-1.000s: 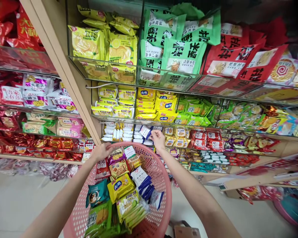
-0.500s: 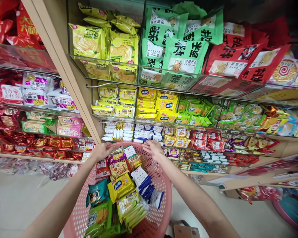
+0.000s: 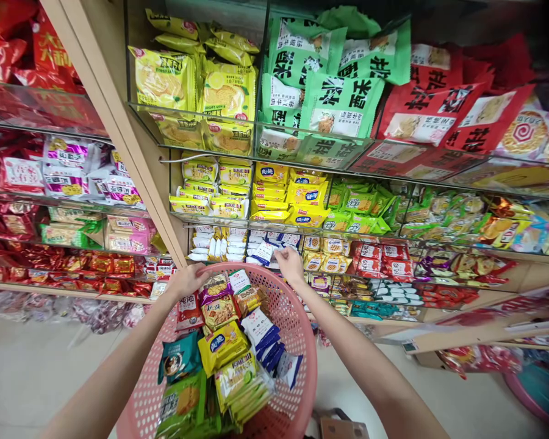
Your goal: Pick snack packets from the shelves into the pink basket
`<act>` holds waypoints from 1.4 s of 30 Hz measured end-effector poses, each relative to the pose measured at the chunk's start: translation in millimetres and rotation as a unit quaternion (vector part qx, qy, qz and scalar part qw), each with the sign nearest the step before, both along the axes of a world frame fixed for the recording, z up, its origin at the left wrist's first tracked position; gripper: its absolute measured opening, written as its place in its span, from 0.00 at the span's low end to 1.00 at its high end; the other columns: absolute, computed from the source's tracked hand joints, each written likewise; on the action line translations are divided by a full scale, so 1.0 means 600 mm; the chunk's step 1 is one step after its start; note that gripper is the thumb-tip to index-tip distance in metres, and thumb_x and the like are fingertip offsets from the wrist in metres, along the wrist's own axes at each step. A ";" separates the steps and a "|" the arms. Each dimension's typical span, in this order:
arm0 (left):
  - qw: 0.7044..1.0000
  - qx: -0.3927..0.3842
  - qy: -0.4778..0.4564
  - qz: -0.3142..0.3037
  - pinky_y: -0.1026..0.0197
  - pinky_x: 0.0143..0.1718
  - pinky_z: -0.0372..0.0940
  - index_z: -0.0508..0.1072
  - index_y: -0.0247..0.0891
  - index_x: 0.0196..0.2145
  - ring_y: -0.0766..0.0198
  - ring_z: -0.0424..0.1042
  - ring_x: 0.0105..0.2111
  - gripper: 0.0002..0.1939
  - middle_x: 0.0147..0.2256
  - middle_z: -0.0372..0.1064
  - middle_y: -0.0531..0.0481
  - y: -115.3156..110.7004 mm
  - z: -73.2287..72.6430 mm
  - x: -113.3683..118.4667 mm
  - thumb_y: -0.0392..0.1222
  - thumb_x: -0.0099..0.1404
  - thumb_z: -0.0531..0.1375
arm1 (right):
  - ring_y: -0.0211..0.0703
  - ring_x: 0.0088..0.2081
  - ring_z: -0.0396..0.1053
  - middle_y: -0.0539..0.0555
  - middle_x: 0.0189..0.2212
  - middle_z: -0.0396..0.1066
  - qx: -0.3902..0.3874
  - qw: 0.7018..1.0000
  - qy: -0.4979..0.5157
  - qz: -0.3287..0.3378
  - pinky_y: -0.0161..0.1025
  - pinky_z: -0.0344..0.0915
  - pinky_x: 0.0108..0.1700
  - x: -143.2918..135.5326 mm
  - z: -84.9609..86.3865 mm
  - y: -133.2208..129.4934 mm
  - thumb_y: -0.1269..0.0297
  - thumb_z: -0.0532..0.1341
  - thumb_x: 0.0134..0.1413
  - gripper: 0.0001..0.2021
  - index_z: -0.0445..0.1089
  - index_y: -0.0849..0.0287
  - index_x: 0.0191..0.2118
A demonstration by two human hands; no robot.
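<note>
My left hand [image 3: 190, 280] is closed over the far left rim of a pink perforated plastic basket [image 3: 304, 360]. Inside lie several wrapped snacks: a yellow packet [image 3: 223, 346], a fan of white-and-blue packets [image 3: 258, 326], a teal packet [image 3: 179, 356], green packets [image 3: 183, 399] and a red one [image 3: 189, 311]. Beyond the basket's far rim, my right hand [image 3: 291, 266] reaches into a low shelf compartment. Its thumb and fingers are pinched at the edge of a white-and-blue snack packet [image 3: 262, 251], which stands tilted against its neighbours.
Glass-fronted shelves hold yellow lemon biscuits [image 3: 229, 88], green bags [image 3: 341, 107] and red bags [image 3: 432, 113] above. A wooden upright [image 3: 114, 122] divides off the left shelves. A brown box [image 3: 343, 427] sits on the floor near the basket; a blue-and-pink tub [image 3: 537, 390] stands far right.
My right hand has moved from above the basket's far rim, forward and slightly right, into the shelf compartment. A white-and-blue packet there now tilts up. My left hand and the basket stay put.
</note>
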State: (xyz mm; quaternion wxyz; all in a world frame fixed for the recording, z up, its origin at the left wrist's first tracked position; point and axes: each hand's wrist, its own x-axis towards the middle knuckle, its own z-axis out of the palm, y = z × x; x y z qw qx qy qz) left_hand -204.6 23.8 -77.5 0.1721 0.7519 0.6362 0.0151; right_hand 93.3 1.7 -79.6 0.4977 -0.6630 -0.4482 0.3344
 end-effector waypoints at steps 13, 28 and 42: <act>1.000 0.004 0.012 -0.002 0.57 0.34 0.61 0.69 0.47 0.45 0.49 0.71 0.40 0.31 0.38 0.73 0.45 -0.001 0.001 -0.002 0.67 0.58 0.41 | 0.39 0.23 0.63 0.48 0.18 0.68 0.049 0.974 -0.201 0.091 0.35 0.56 0.29 0.023 0.006 0.091 0.62 0.58 0.44 0.11 0.69 0.58 0.17; 1.000 0.004 0.002 -0.009 0.59 0.35 0.61 0.70 0.45 0.45 0.52 0.71 0.40 0.30 0.39 0.73 0.45 0.001 -0.001 -0.002 0.66 0.59 0.42 | 0.37 0.27 0.63 0.49 0.24 0.69 0.049 0.937 -0.316 0.140 0.32 0.53 0.31 0.021 0.087 -0.003 0.66 0.54 0.49 0.06 0.65 0.58 0.25; 1.000 0.013 0.014 -0.021 0.62 0.30 0.59 0.70 0.44 0.46 0.55 0.71 0.36 0.32 0.35 0.73 0.46 0.004 0.002 -0.001 0.67 0.58 0.42 | 0.35 0.24 0.63 0.48 0.22 0.68 0.002 0.953 -0.279 0.116 0.31 0.53 0.29 0.028 0.078 -0.214 0.66 0.53 0.51 0.08 0.64 0.58 0.24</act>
